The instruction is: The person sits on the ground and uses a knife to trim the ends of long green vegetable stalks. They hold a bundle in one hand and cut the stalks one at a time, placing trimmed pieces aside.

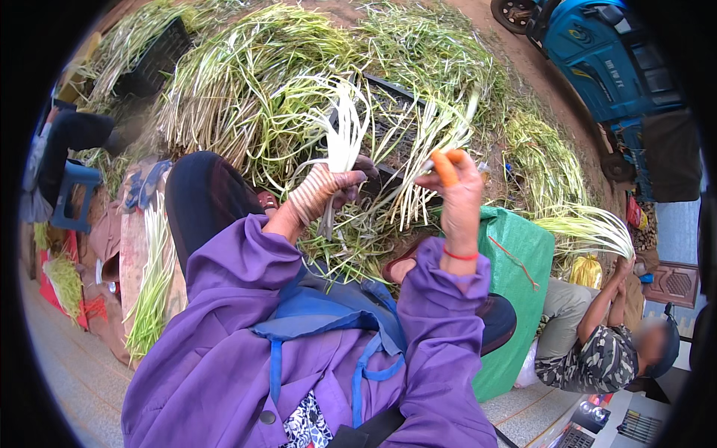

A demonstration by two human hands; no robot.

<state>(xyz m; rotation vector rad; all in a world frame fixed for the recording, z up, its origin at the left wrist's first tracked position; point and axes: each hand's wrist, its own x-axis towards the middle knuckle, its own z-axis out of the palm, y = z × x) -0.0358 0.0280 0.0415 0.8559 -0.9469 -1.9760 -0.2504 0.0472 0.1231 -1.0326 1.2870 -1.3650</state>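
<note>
My left hand [330, 190], banded with wrapping, grips a bundle of pale-stemmed leafy greens [344, 134], the white stems pointing up and away from me. To the right, my right hand [454, 185] is raised with bent fingers, and orange coverings sit on some of its fingertips. Something small and pale shows at those fingertips; whether it is held is unclear. Behind and below that hand, loose greens [414, 190] lie across a black plastic crate [392, 84]. A sorted bundle of greens [154, 274] rests on a board at my left.
Large heaps of greens [257, 73] cover the ground ahead. A green woven sack [515, 291] stands by my right knee. At the right a seated person [599, 347] holds another bundle. A blue stool [78, 193] is at the left, a blue three-wheeled vehicle [605, 67] at the upper right.
</note>
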